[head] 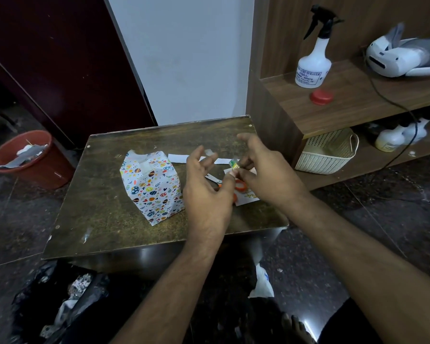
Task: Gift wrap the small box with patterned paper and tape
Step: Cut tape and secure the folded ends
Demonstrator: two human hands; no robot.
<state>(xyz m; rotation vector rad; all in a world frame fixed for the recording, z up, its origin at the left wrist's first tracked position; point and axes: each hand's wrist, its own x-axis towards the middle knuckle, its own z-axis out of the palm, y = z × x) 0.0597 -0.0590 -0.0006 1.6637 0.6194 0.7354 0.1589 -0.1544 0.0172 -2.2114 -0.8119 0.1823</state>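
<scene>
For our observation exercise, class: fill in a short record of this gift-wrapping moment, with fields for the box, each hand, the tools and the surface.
box: wrapped box stands on the table's left part, patterned paper round its sides, top flaps still up
left hand: left hand beside the box, fingers spread, a clear tape piece stuck at a fingertip
right hand: right hand pinches a small tape roll
tools: orange-handled scissors lie under the hands
surface: dark wooden table, white paper strips behind the hands
</scene>
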